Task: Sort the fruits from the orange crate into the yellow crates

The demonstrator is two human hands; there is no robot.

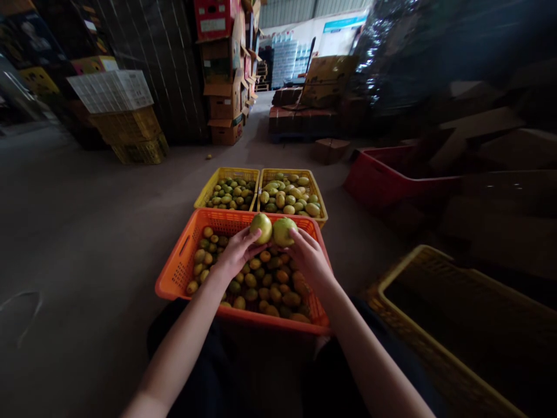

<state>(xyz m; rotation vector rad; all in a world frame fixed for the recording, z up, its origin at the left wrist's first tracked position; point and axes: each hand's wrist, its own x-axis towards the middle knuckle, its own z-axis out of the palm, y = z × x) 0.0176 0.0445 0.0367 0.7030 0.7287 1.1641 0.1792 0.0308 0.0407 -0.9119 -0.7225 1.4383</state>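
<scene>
My left hand is closed around a round yellow-green fruit, possibly a mango. A second, greener fruit is in the grip of my right hand. Both fruits are held up side by side above the far part of an orange plastic crate. Inside that crate lie many smaller yellow, orange and green fruits, partly hidden by my hands and forearms. Just beyond stand two yellow crates, the left one with small greenish fruits and the right one with larger yellow-green fruits.
A yellow crate stands close on my right, its inside dark. Behind it is a red crate. Stacked crates and a column of cardboard boxes rise farther back. A small yellow fruit lies on the floor.
</scene>
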